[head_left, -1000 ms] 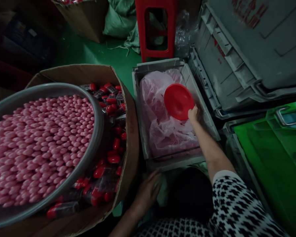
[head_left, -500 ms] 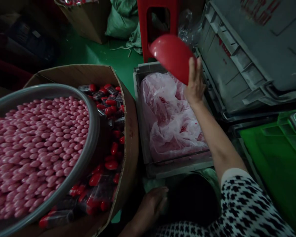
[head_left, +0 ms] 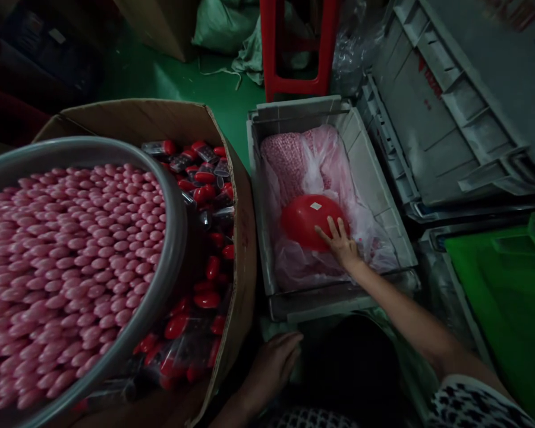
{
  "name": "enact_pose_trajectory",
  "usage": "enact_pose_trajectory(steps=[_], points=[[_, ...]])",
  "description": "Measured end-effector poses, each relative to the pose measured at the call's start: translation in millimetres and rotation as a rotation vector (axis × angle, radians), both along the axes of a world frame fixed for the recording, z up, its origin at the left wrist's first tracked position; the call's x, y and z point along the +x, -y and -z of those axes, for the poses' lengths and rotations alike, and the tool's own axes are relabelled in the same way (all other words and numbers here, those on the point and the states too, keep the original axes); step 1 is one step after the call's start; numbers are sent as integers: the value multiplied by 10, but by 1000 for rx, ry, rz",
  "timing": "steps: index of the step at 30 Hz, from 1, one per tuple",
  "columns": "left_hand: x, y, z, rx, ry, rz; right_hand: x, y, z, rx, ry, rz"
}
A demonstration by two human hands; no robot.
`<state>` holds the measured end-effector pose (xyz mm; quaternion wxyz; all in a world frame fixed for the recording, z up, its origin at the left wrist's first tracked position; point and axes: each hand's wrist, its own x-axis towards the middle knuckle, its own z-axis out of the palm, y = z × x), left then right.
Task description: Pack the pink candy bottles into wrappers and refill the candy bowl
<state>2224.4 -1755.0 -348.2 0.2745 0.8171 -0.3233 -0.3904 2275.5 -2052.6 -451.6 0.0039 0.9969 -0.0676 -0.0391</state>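
My right hand (head_left: pixel 342 244) lies over a red plastic bowl (head_left: pixel 301 223), fingers spread across its outer side near the rim. The bowl is tipped mouth down, with a small white label on its base. It sits inside a grey crate (head_left: pixel 374 196) on a clear plastic bag (head_left: pixel 294 267) of small pink pieces (head_left: pixel 280 160). My left hand (head_left: pixel 276 359) rests low in front of me, near the crate's front edge. Its fingers look loosely extended, with nothing visible in them; the light there is dim.
At left, a large grey basin (head_left: pixel 176 238) of pink oval pieces stands on a cardboard box (head_left: pixel 243 267) of red-capped clear containers (head_left: pixel 205 193). A red stool (head_left: pixel 271 77) is behind the crate. Grey crates (head_left: pixel 455 131) and a green lid (head_left: pixel 494 279) stand at right.
My right hand has brought the red bowl down from above the crate's back onto the bag, turning it mouth down. More pink pieces show at the back of the bag. The left hand has barely moved.
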Motion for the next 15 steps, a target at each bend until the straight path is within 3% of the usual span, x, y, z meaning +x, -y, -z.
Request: enact_pose_trajectory(steps=[4, 8, 11, 13, 15], points=[[-30, -52, -48, -3, 29, 43, 50, 20, 255, 67, -151, -55], [-36, -114, -100, 1, 88, 52, 76, 52, 273, 116, -276, -71], [-57, -148, -137, -21, 99, 69, 92, 69, 110, 159, -368, -43], [-91, -229, -165, -59, 85, 86, 127, 143, -107, 249, -442, -45], [-142, -422, -190, -97, 55, 96, 164, 284, -396, 379, -357, -125]])
